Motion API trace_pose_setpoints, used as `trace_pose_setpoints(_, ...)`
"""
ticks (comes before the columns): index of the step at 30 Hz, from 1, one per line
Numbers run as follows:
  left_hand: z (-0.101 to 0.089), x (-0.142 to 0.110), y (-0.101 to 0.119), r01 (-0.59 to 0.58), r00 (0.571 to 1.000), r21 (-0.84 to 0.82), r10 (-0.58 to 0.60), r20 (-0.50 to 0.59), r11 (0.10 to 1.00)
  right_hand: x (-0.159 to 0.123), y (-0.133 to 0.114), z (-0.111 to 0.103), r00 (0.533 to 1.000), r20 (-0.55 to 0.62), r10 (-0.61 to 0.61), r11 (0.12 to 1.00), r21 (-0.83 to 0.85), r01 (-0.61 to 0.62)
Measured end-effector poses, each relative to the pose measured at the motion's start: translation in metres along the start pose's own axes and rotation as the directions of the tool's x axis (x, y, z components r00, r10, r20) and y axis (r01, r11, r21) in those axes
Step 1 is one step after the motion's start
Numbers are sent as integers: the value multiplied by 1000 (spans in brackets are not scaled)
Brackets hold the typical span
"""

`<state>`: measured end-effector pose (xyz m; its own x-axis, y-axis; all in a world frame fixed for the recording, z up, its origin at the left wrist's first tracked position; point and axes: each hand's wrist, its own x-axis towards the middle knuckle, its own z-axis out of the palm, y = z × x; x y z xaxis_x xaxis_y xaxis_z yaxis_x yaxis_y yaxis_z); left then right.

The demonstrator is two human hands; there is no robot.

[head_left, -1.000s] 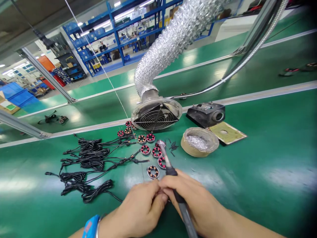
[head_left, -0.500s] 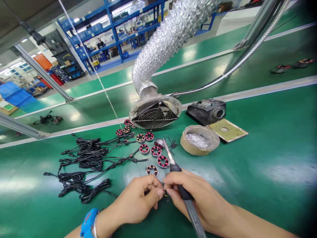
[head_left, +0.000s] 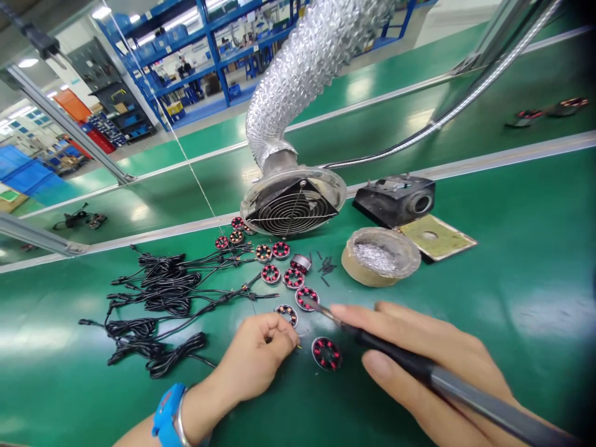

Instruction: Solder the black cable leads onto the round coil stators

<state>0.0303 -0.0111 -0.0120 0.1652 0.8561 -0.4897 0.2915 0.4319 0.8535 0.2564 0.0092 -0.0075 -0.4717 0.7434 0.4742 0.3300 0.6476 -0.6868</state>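
My left hand (head_left: pixel 256 360) is closed in a pinch, and thin bare wire ends (head_left: pixel 299 346) stick out past the fingertips. A black cable (head_left: pixel 205 359) runs in under this hand from the left. In my right hand (head_left: pixel 419 347) lies a soldering iron (head_left: pixel 400 352) with a dark grip, its tip pointing left over a wound motor stator (head_left: pixel 307 299). Between the hands, another stator with red coils (head_left: pixel 326 354) rests on the green bench, touched by neither. A copper-coloured stator (head_left: pixel 286 315) sits just beyond my left fingers, partly hidden by them.
Coiled black cables (head_left: pixel 172 292) lie at left. More stators (head_left: pixel 270 274) and short black tubes (head_left: pixel 327 266) are mid-bench. A fume extractor hood (head_left: pixel 294 205) hangs behind them. At right are a round tub (head_left: pixel 372 279), a black iron holder (head_left: pixel 395 202) and a yellow-green sponge (head_left: pixel 437 237).
My right hand has moved right, away from my left hand, and the iron has swung lower and flatter. The red-coiled stator between the hands has come into view.
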Motion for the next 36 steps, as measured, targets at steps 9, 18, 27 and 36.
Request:
trace_pose_setpoints(9, -2, 5, -1, -51, 996, 124, 60, -70, 991, -2, 4, -3, 995, 4, 98, 994, 49, -98)
trace_pose_setpoints(18, -6, 3, 5, -58, 998, 174, 57, 11, 983, 0, 2, -2, 995, 35, 91, 992, 79, -94)
trace_pose_setpoints(27, -6, 3, 6, -60, 998, 200, 57, 18, 978, 0, 2, 2, 995, 15, 100, 988, 115, -101)
trace_pose_setpoints(36, -5, 3, 5, -80, 997, 233, 77, 23, 969, 2, -3, 2, 995, 48, 85, 987, 135, -90)
